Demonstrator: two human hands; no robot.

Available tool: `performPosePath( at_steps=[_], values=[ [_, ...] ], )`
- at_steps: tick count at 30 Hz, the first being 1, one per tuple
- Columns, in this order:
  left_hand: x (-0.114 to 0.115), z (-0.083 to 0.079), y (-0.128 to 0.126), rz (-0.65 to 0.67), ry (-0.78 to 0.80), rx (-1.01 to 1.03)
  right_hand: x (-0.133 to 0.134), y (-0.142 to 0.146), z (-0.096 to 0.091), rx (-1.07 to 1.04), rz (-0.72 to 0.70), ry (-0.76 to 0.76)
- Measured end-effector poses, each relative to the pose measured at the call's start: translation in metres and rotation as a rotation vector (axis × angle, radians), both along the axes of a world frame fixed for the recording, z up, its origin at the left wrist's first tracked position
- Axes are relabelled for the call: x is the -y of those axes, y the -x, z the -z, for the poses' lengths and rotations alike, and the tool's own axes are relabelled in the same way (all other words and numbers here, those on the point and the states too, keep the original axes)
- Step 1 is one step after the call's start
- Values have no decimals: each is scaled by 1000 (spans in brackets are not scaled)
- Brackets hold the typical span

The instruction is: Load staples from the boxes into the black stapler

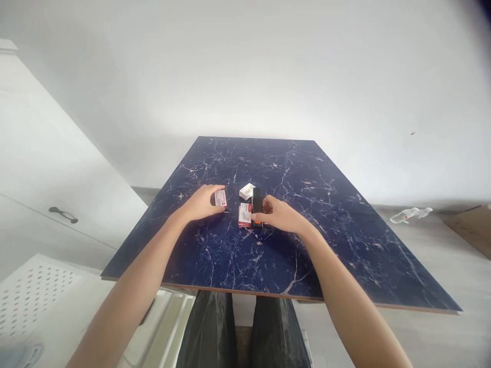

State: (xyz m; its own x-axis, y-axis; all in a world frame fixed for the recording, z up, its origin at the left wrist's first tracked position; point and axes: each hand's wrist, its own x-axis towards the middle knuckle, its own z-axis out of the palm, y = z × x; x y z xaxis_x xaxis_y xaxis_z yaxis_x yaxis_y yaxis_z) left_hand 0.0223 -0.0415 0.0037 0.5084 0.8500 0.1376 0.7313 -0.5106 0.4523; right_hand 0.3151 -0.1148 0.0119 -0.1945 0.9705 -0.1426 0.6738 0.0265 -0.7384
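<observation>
My left hand [204, 201] is closed with thumb and fingers around a small red-and-white box [220, 198], just above or on the table. To the right, my right hand [282, 213] grips a narrow black box [257, 198] with an orange patch near its lower end. Its thumb lies across the front of that box, and the curled fingers are on the far right side. Against the black box's left side lies another red-and-white box [244, 214], possibly more than one stacked. A mostly white small box [247, 191] sits behind them, tilted at an angle.
The boxes are on a dark blue marble-patterned table [245, 260], which reaches back to a white wall [253, 76]. A white cabinet [46, 153] with a dark handle stands at the left. Clear plastic bottles [410, 214] lie on the floor at the right, near a brown carton [471, 230].
</observation>
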Motion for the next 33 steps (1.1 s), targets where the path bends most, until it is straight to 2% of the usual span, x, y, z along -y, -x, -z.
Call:
performPosePath(
  at_steps=[2,5,10,15,20,25,33],
  values=[
    [11,-7,-10,9,-10,112,0,0,0,-6,-7,-4],
    [26,-14,-30,101,34,184,1,-1,-2,-2,-8,-20],
    [35,-4,-47,234,139,79,1,-1,-3,-24,-5,-30],
    [34,3,-45,192,242,73,1,-1,-2,-33,-15,-31],
    [37,2,-48,171,191,109,1,-1,-3,-4,-8,-32],
    [37,5,-51,134,173,36,0,-2,-1,-3,-16,-48],
    [37,7,-46,161,216,52,-1,-2,0,12,-18,-65]
  ],
)
